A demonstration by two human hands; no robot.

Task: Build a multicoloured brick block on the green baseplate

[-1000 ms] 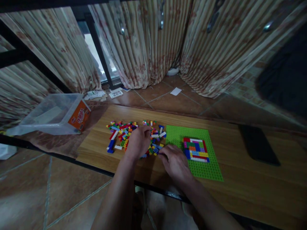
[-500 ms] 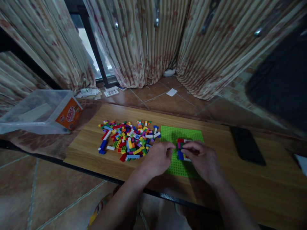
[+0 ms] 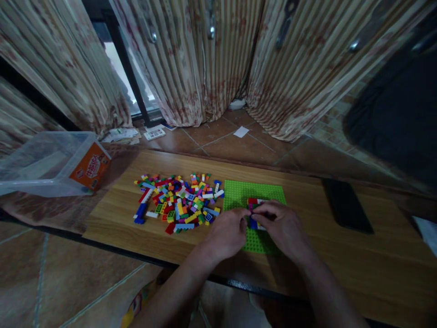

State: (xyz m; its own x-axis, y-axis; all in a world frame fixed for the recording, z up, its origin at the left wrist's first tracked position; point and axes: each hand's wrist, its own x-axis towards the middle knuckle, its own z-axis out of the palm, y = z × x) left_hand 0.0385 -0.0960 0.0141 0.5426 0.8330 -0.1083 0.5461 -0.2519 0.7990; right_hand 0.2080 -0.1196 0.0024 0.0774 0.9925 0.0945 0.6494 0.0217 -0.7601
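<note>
- Green baseplate (image 3: 239,191): lies flat on the wooden table (image 3: 341,269), just right of the loose bricks; both hands cover its near part.
- Block of assembled bricks (image 3: 253,202): sits on the baseplate, mostly hidden beneath the fingers.
- Left hand (image 3: 228,233): fingers curled together at the block's left edge; whether it pinches a brick cannot be told.
- Right hand (image 3: 282,226): fingers bent down onto the block, covering it.
- Pile of loose bricks (image 3: 177,202): spread on the table, left of the baseplate.
- Clear plastic tub (image 3: 51,164): far left.
- Dark phone (image 3: 346,210): flat, right of the baseplate.
</note>
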